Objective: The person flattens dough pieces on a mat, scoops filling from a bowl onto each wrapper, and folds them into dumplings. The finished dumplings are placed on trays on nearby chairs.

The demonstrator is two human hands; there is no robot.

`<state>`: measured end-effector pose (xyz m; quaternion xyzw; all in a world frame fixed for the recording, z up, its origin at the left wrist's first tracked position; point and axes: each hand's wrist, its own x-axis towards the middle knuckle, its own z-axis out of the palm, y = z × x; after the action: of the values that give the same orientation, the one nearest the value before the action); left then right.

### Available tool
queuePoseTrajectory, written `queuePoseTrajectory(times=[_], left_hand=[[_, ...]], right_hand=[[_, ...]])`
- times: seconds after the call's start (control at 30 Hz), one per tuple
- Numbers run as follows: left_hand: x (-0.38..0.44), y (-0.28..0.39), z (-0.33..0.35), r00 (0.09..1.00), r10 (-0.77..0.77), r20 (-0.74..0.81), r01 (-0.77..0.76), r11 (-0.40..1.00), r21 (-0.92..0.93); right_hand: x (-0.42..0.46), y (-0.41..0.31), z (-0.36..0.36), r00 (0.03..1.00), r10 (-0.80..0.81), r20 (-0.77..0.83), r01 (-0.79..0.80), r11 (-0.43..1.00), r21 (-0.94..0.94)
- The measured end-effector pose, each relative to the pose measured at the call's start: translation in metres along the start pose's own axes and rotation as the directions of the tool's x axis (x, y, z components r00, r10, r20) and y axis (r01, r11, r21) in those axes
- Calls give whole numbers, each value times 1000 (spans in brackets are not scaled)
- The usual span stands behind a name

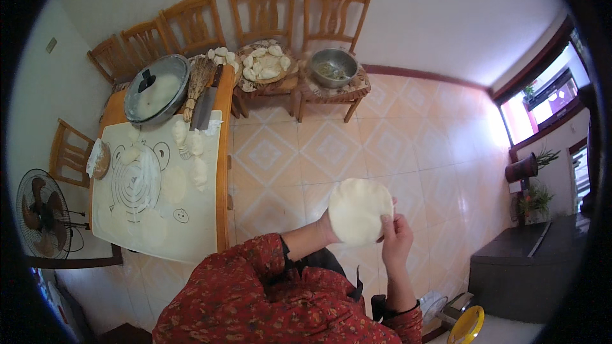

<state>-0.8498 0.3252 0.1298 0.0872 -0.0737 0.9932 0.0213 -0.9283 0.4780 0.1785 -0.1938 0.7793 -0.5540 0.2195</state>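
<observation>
A round, flat sheet of rolled dough [358,212] is held up in front of me, over the tiled floor. My left hand [327,228] supports it from below and at its left edge, with most of the fingers hidden behind the dough. At the lower right rim, my right hand [398,236] pinches the sheet, thumb on top. To the left is a table with a white pastry mat [196,229] bearing a bear drawing. More flat dough rounds [173,185] and several dough lumps [199,173] lie on that mat.
A lidded metal basin [157,88], a straw brush [195,87], a cleaver [203,109] and a flour bowl [99,160] are on the table. Chairs along the wall hold a tray of shaped dough pieces [265,64] and a steel bowl [334,68]. A fan [44,215] stands left.
</observation>
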Motion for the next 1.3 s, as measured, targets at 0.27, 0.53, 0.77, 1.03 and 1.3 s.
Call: queuePoseTrajectory(times=[0.27,0.53,0.77,1.03,1.3], left_hand=[[78,51,-5,969,210,-130,-207,978,32],[156,95,-86,778,536,-328,-422,832,359],[214,146,-87,699,671,-248,-609,740,286],[225,218,-105,658,719,-223,-711,691,131],[212,360,-149,581,722,-376,-701,679,219]], right_hand=[[122,-32,-7,802,-579,149,552,623,-554],[238,-47,28,463,-460,758,854,460,-243],[347,-48,34,411,-428,805,854,491,-176],[447,-31,85,348,-433,832,757,653,23],[617,39,177,786,-145,601,421,837,-349]])
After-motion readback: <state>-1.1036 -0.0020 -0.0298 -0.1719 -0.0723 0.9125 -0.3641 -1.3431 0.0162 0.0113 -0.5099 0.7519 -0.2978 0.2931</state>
